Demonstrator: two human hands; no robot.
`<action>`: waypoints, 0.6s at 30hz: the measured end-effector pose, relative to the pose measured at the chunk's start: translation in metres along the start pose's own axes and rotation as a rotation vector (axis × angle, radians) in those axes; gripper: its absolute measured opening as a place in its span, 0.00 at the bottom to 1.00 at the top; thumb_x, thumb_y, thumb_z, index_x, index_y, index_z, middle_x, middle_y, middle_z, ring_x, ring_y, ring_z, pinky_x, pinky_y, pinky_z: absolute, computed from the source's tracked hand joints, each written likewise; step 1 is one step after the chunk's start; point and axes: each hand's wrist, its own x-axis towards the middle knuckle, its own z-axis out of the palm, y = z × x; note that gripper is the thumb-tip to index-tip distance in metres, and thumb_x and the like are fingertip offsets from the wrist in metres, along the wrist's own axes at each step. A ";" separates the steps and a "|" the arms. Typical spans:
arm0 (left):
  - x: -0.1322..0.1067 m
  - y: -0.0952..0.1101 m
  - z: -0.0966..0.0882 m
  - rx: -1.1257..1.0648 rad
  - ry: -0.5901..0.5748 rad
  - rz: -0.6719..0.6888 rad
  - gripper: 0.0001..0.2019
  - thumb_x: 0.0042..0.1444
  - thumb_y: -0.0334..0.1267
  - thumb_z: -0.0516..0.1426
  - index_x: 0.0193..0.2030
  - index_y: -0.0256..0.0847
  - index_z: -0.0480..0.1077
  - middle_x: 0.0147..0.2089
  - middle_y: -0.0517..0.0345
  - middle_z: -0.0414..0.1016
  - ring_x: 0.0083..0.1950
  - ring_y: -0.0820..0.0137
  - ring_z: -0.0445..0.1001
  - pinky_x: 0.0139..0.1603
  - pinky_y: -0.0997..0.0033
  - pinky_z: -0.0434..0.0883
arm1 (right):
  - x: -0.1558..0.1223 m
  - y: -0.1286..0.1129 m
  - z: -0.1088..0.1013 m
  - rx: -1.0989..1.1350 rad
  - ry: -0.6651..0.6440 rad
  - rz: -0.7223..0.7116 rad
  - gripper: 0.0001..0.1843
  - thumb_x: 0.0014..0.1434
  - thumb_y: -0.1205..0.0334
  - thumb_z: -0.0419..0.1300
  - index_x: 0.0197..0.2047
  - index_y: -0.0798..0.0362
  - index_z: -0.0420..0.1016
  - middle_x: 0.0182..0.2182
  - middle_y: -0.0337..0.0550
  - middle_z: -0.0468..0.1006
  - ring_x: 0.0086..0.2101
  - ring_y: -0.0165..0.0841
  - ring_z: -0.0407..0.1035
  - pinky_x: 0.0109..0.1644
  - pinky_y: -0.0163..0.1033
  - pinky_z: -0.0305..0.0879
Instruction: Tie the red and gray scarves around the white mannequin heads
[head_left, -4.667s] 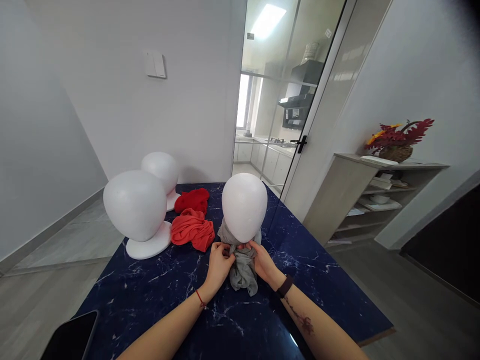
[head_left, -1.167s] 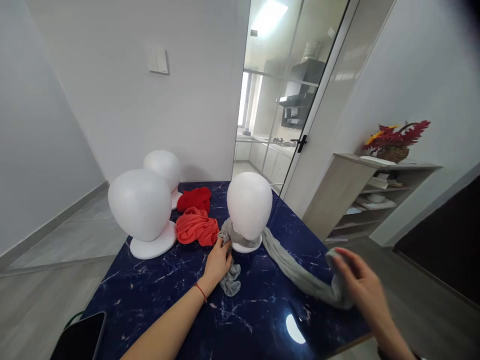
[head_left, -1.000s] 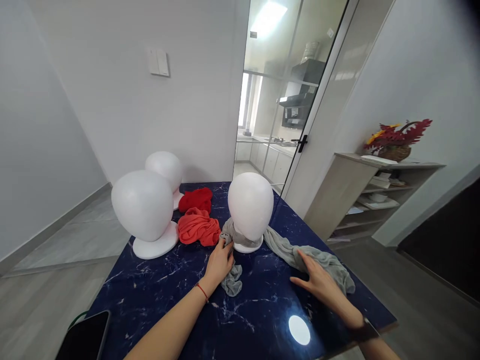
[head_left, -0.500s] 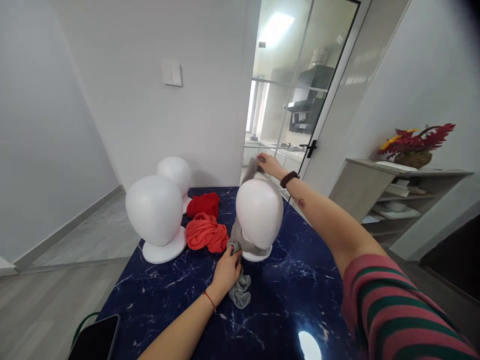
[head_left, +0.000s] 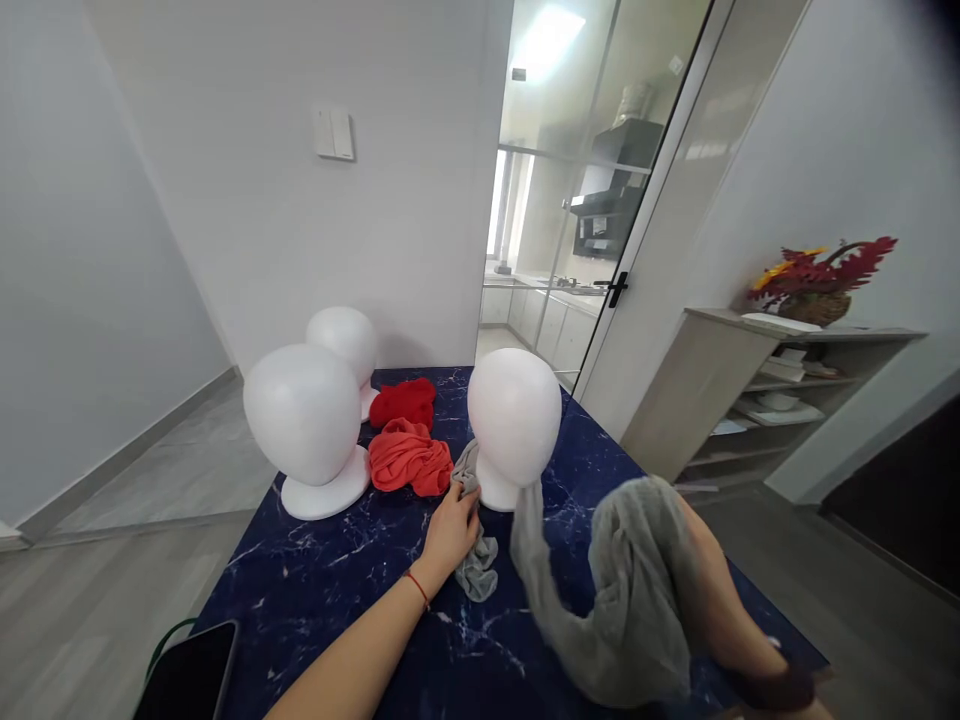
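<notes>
A white foam mannequin head (head_left: 514, 415) stands upright on the table, with a thin grey scarf (head_left: 622, 590) passing behind its neck. At the left of its base, my left hand (head_left: 452, 530) is closed on one end of the scarf, whose tail lies crumpled on the table below. Out at the front right, my right hand (head_left: 701, 565) is blurred and mostly covered by the bunched scarf it carries. From there the cloth sags in a loop back to the neck. My right fingers are hidden behind the fabric.
Two more white mannequin heads (head_left: 306, 412) stand at the left. Beside them lie a folded coral scarf (head_left: 410, 458) and a red cloth (head_left: 403, 403) on the dark blue marbled table (head_left: 360, 610). A phone (head_left: 191, 672) rests at the near left corner. Behind are a glass door and shelves.
My right hand has swung from behind the mannequin head to the front right, pulling the grey scarf round with it. My left hand stays at the base, holding its end.
</notes>
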 end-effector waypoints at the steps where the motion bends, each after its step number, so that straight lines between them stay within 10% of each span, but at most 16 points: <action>1: 0.001 0.000 0.000 0.006 0.004 0.011 0.20 0.57 0.30 0.49 0.56 0.41 0.67 0.51 0.48 0.64 0.49 0.65 0.70 0.50 0.66 0.68 | -0.004 0.019 -0.003 -0.035 0.031 -0.003 0.19 0.53 0.48 0.50 0.41 0.49 0.72 0.39 0.46 0.77 0.40 0.44 0.72 0.47 0.50 0.68; 10: 0.000 -0.002 0.001 0.011 0.014 0.033 0.21 0.57 0.29 0.48 0.56 0.41 0.66 0.50 0.49 0.64 0.50 0.65 0.70 0.51 0.65 0.69 | -0.029 0.082 0.037 -0.713 -0.414 -0.354 0.30 0.48 0.52 0.60 0.57 0.36 0.66 0.51 0.52 0.71 0.52 0.54 0.65 0.53 0.56 0.63; 14: 0.001 -0.001 0.001 0.024 0.010 0.020 0.21 0.56 0.30 0.49 0.57 0.41 0.66 0.51 0.48 0.64 0.49 0.65 0.71 0.50 0.65 0.69 | 0.038 0.068 0.039 -0.795 -0.498 -0.308 0.23 0.47 0.72 0.52 0.44 0.45 0.74 0.44 0.50 0.76 0.46 0.46 0.71 0.50 0.47 0.65; 18: 0.000 -0.001 0.000 0.006 0.004 0.019 0.21 0.56 0.29 0.49 0.57 0.42 0.66 0.52 0.48 0.64 0.50 0.65 0.71 0.51 0.65 0.69 | 0.136 0.001 0.059 -0.784 -0.357 -0.332 0.17 0.49 0.74 0.50 0.41 0.59 0.73 0.40 0.57 0.76 0.44 0.42 0.70 0.49 0.43 0.63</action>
